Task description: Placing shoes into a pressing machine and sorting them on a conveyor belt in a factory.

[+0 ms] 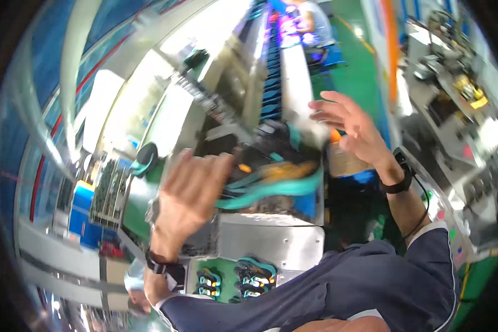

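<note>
**Open hands above teal shoe on factory line**

Left hand (pixel 191 191) raised, back toward the camera, thumb out to the side, fingers loosely bent and spread, grip empty; fingertips at the heel end of a teal shoe (pixel 271 185), contact impossible to tell through the blur. Right hand (pixel 351 127) lifted higher and to the right, palm open, fingers fanned wide, grip holding nothing; hovering just right of the shoe's upper end, apart from it. Shoe lying on its side, teal sole toward the camera, orange patch along the upper, resting on a grey metal counter (pixel 271 243). Just right of the shoe, below the right palm, a tan box (pixel 346 161) with a blue base and an orange cap-like spot at its top. Under the counter's front edge, a green tray (pixel 227 276) with dark, teal-trimmed shoes in a row. Row of blue trays (pixel 271 83) running away along the line toward a person (pixel 310 22) in the distance. Black bands on both wrists, a thin cable trailing from the right one down the forearm. Both forearms bare, dark blue sleeves (pixel 371 282) bunched at the elbows, left arm rising from the lower edge, right arm angled in from the lower right. Green floor (pixel 359 66) beside the line; whole scene tilted and motion-blurred.
</note>
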Available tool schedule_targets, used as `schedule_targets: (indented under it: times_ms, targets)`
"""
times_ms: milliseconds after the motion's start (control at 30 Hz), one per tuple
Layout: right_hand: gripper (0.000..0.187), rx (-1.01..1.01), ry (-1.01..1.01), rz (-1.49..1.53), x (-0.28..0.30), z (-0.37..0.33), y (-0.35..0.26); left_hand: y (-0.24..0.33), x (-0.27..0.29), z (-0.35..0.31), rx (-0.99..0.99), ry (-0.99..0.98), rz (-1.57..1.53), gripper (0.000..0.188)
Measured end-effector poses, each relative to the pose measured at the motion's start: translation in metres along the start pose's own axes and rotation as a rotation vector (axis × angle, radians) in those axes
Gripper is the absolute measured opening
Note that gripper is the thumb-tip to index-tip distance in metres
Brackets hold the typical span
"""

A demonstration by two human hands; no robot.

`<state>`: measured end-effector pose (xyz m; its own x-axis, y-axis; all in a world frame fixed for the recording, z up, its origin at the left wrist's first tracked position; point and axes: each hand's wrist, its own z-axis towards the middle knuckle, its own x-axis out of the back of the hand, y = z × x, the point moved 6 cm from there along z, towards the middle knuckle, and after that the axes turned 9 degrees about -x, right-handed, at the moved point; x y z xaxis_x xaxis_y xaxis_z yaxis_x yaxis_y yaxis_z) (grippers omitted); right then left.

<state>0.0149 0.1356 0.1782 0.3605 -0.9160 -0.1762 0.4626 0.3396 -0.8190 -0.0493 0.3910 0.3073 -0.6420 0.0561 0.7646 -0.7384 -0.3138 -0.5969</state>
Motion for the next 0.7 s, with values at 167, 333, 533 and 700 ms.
schedule_targets:
  times_ms: [167, 333, 533, 700]
  targets:
    - [0.089, -0.315, -0.134, -0.489, 0.028, -0.115, -0.063, 0.093, -0.018, 0.119, -0.456, 0.055, -0.181, 0.045]
    - [0.080, -0.475, 0.234, -0.419, 0.078, -0.244, -0.069, 0.161, -0.025, 0.248, -0.847, 0.112, -0.310, 0.037]
    - [0.082, -0.368, 1.019, -0.152, 0.148, -0.361, -0.127, 0.253, -0.047, 0.402, -1.146, 0.234, -0.509, 0.070]
    - [0.076, -0.392, 1.195, -0.091, 0.171, -0.449, -0.135, 0.352, -0.051, 0.483, -1.387, 0.251, -0.752, 0.073]
